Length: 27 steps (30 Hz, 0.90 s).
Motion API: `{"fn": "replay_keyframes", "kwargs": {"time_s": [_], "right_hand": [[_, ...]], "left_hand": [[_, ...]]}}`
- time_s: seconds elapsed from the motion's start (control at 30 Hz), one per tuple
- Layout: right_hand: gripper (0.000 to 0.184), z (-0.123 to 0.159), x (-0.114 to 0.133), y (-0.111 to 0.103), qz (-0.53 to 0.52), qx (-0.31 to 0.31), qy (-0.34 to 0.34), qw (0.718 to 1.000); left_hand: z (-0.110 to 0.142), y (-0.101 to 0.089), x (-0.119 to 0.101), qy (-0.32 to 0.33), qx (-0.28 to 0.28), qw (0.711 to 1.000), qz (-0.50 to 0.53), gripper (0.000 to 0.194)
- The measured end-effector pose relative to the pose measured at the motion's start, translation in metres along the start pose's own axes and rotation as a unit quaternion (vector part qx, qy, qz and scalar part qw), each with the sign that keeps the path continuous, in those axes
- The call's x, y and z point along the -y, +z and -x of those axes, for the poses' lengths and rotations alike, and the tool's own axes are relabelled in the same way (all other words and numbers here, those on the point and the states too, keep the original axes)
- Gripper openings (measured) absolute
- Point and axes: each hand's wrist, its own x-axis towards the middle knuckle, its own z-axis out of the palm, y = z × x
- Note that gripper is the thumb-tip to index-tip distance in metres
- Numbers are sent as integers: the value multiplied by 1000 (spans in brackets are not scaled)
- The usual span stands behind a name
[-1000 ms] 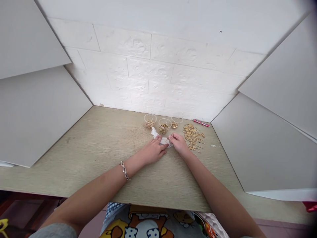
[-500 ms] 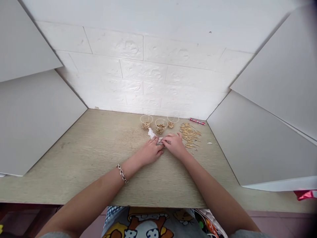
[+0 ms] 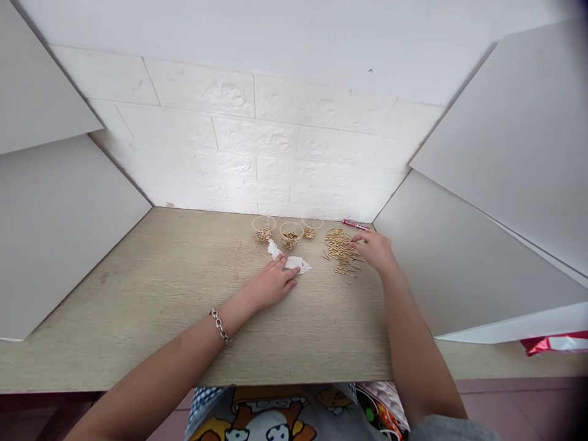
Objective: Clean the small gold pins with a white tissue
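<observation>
My left hand (image 3: 270, 284) lies flat on the table, its outstretched fingers pressing on a crumpled white tissue (image 3: 295, 263). My right hand (image 3: 375, 250) is over the right edge of a pile of thin gold-coloured pins (image 3: 340, 246). Its thumb and forefinger are brought together; whatever is between them is too small to make out. Behind the tissue stand three clear plastic cups: the left cup (image 3: 263, 229), the middle cup (image 3: 291, 234) and the right cup (image 3: 312, 224). Small gold-coloured pieces lie in each of them.
A red tube-shaped packet (image 3: 355, 225) lies by the back wall. Tiny brown bits (image 3: 239, 254) are scattered left of the tissue. White panels flank the table (image 3: 151, 312) on the left (image 3: 68, 233) and right (image 3: 468, 257). A shiny red-and-white thing (image 3: 551, 344) is at the right edge.
My right hand has left the tissue and moved right to the far side of the pin pile. More of the tissue shows; my left hand stays on it. The view has shifted slightly.
</observation>
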Motion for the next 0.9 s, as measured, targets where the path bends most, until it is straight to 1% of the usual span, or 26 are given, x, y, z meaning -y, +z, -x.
{"fn": "replay_keyframes", "kwargs": {"time_s": [0.03, 0.1, 0.2, 0.3, 0.37, 0.5, 0.57, 0.63, 0.7, 0.73, 0.8, 0.83, 0.9], "right_hand": [[16, -2, -12, -3, 6, -2, 31, 1000], [17, -4, -30, -6, 24, 20, 90, 995], [19, -4, -44, -6, 35, 57, 141, 988], [20, -4, -44, -4, 25, 90, 150, 984], [20, -4, -42, -2, 30, 99, 148, 984], [21, -2, -40, 0, 38, 97, 151, 983], [23, -1, -34, 0, 23, 73, 145, 986], [26, -2, -18, -1, -11, 23, 106, 994], [28, -7, 11, -2, -74, -36, 21, 996], [28, -11, 31, -3, -98, -44, -30, 994], [24, -23, 75, -3, -113, -46, -122, 985], [20, -29, 98, -1, -103, -41, -164, 980], [14, -42, 141, 7, -53, -2, -237, 970]], "left_hand": [[0, 0, 0, 0, 1, 1000, 0, 43], [0, 1, 1, 0, 4, 1000, 0, 43], [0, 1, 1, 2, 4, 1000, 1, 43], [0, 1, 2, 0, 4, 1000, 1, 43], [0, 1, 1, -1, 5, 1000, 1, 43], [0, 0, 0, -3, 10, 1000, 0, 43], [0, -1, 0, -2, 8, 1000, 0, 43], [0, -2, 0, -2, 4, 1000, -1, 43], [-1, -2, -1, -3, 3, 1000, -5, 43], [-1, -3, -1, -3, 4, 1000, -8, 42], [-1, -4, -2, -2, 6, 1000, -12, 42], [-1, -4, -2, -1, 6, 1000, -14, 42], [0, -5, -3, 1, 4, 1000, -17, 42]]}}
